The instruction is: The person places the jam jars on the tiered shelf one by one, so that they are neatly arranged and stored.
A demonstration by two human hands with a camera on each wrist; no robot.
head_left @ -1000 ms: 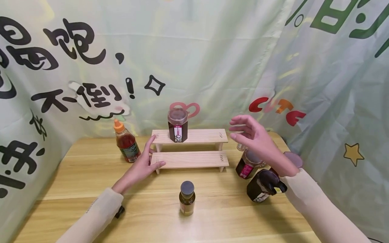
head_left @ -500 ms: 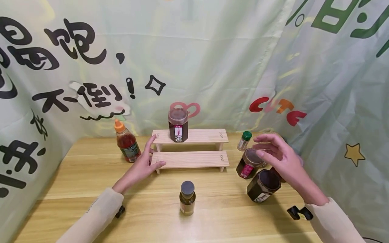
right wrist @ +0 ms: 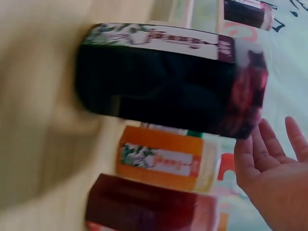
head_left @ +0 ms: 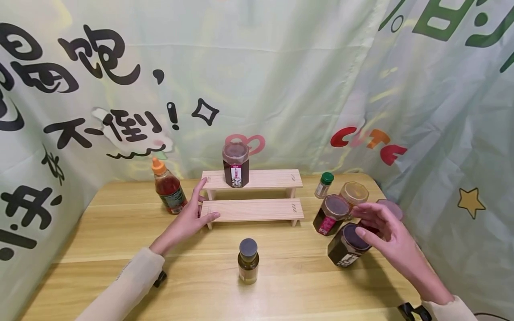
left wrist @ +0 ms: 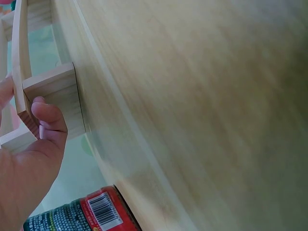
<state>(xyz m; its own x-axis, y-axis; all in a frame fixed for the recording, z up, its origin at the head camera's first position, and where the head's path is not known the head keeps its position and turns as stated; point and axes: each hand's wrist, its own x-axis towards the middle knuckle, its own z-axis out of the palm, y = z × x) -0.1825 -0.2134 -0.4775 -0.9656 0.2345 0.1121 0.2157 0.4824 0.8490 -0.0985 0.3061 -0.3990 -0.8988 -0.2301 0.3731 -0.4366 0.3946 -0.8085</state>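
Left hand (head_left: 185,226): left of centre in the head view, fingers and thumb clamped on the left end of the wooden stand (head_left: 254,210). Right hand (head_left: 395,240): lower right, fingers and thumb apart, beside the lid of the dark jar (head_left: 340,248); contact cannot be confirmed. Risk: close spacing there; a careless grasp could knock the pink-labelled jar (head_left: 326,222). Jolting the stand could topple the upper-tier jar (head_left: 236,173).
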